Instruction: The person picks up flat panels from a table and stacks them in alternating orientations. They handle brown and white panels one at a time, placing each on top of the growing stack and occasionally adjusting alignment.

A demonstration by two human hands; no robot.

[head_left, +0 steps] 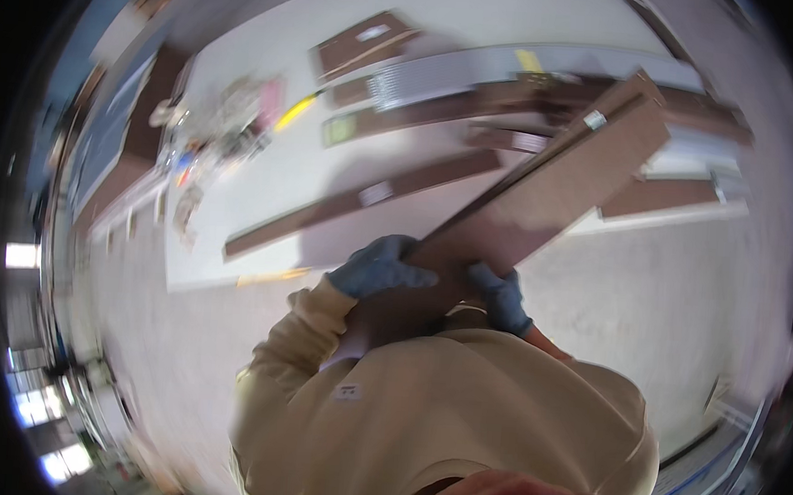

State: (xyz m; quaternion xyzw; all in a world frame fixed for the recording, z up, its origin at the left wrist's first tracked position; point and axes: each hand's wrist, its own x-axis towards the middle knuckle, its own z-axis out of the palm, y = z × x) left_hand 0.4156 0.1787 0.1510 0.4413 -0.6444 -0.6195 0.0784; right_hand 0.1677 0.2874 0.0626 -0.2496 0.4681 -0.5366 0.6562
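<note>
Both my hands wear blue gloves and grip one long brown wooden panel point(554, 194). It slants from my chest up toward the upper right. My left hand point(379, 266) clasps its near end from the left side. On the panel's right edge, my right hand point(501, 297) curls its fingers over the board. My cream-coloured sleeves and sweatshirt fill the lower middle of the picture. The picture is blurred by motion.
A white sheet point(265, 176) on the floor carries several brown boards, among them a long strip point(363, 205), a flat panel point(663, 196) at the right and a carton point(364, 41) at the back. Small hardware bags point(227, 119) lie at the left. Grey floor point(666, 300) lies to the right.
</note>
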